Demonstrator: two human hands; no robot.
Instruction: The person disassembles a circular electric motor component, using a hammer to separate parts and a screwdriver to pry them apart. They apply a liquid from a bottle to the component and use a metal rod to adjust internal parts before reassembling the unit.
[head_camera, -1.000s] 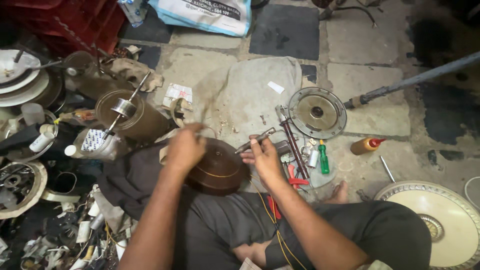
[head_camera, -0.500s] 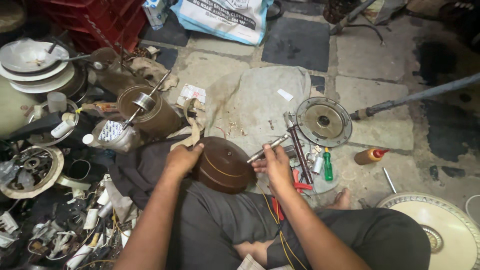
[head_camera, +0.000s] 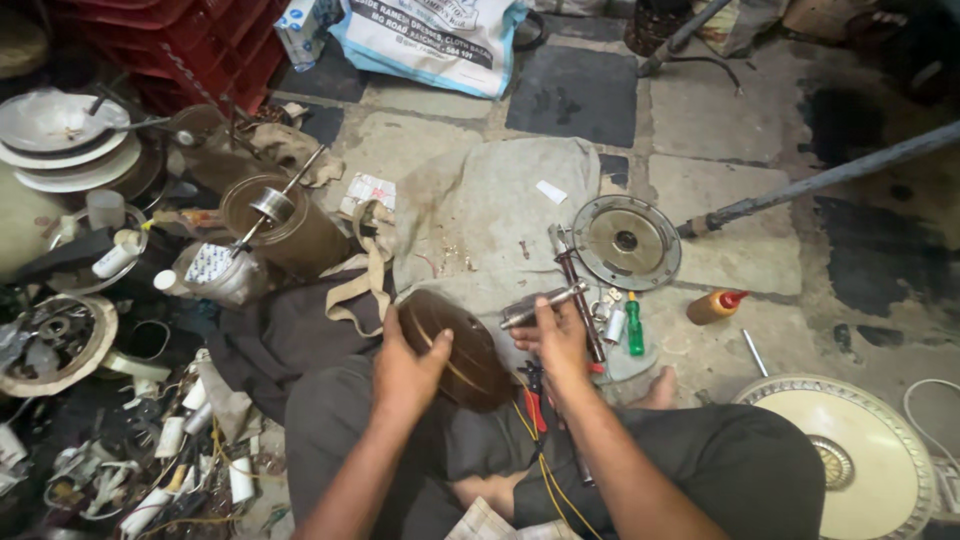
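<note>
On the lap, the left hand clasps the brown motor housing to steady it, while the right hand grips a metal tool against its edge.

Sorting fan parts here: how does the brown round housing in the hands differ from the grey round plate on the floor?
The brown housing is dark, domed and tilted on edge, steadied by the left hand. The grey plate is pale metal, flat, lying untouched on the floor beside the cloth. Both are round.
</note>
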